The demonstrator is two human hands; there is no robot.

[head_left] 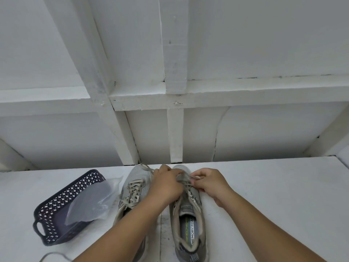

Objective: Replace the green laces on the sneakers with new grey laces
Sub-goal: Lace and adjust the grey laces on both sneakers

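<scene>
Two grey sneakers stand side by side on a white surface, toes away from me. The left sneaker (134,188) is laced with a pale grey lace (134,191). Over the front of the right sneaker (189,210) my left hand (166,186) and my right hand (207,183) meet. Both pinch a pale lace (184,177) above its eyelets. Most of that lace is hidden by my fingers. No green lace shows clearly.
A dark perforated plastic basket (54,210) sits at the left with a clear plastic bag (90,203) lying in it. A loose grey cord (54,255) curls at the bottom left. White beams and wall panels (175,129) rise right behind the sneakers.
</scene>
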